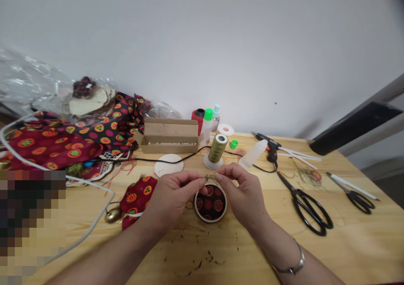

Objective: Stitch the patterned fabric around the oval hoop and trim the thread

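Observation:
A small round hoop [211, 205] with a pale rim and dark patterned fabric lies on the table between my hands. My left hand [181, 190] pinches an olive cord [208, 177] at the hoop's top edge. From the other side, my right hand [241, 190] pinches the same cord, fingertips close to the left ones. The cord looks looped or knotted there, but its exact form is too small to tell. Just behind my fingers, a spool of olive thread [217, 151] stands upright. Left of my left hand lies red patterned fabric [139, 194] with a brass bell [114, 214].
Black-handled scissors [311, 209] and a smaller pair [356, 198] lie right. A glue gun [268, 144], a white bottle [252, 154] and an open cardboard box [170, 144] are behind. Patterned cloth [116, 125] and a white cable [97, 217] occupy the left. Dark scraps litter the front.

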Motion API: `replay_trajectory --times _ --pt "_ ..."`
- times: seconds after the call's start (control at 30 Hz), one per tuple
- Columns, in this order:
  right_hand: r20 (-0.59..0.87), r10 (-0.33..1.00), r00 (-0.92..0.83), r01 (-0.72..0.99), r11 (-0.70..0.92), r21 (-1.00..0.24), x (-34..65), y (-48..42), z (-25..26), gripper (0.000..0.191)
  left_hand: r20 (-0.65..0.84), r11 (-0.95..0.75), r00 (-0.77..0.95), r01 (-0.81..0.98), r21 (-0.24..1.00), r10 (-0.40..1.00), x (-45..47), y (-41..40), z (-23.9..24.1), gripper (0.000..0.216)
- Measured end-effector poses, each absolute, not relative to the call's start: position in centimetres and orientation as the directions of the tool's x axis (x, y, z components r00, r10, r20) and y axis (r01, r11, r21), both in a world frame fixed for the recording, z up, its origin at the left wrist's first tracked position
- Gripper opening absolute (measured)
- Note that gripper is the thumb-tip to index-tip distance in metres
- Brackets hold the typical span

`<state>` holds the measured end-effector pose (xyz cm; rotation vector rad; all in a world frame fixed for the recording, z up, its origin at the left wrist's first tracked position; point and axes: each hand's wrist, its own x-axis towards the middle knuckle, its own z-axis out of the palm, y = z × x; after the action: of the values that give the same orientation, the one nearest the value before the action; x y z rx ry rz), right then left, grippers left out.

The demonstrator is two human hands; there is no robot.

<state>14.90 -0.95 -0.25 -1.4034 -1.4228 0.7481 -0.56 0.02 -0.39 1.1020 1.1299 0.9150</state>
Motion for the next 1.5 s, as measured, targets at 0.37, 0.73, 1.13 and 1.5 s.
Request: replay_trajectory --times 0.37,0.73,1.13,1.5 --pt "0.279 0.959 -0.053 0.331 0.280 -0.901 15.6 -0.2 -0.6 0.005 -0.222 0.232 0.260 -0.007 0.973 0.940 -0.6 0.1 0.1 0.016" --pt "0.152 0.979 -0.133 0.223 0.179 -0.958 15.9 0.1 -1.0 0.002 -0.219 0.227 0.279 0.005 0.974 0.935 -0.6 0.1 -0.1 0.014" --pt "0.184 0.976 -0.113 0.252 0.207 -0.945 15.7 0.0 -0.8 0.003 -0.256 0.263 0.287 0.014 0.965 0.923 -0.7 -0.1 -0.2 0.018" --pt "0.360 0.923 -0.133 0.344 0.384 -0.857 15.7 0.0 -0.5 0.012 -0.261 0.280 0.302 -0.019 0.960 0.917 -0.7 0.0 -0.1 0.016"
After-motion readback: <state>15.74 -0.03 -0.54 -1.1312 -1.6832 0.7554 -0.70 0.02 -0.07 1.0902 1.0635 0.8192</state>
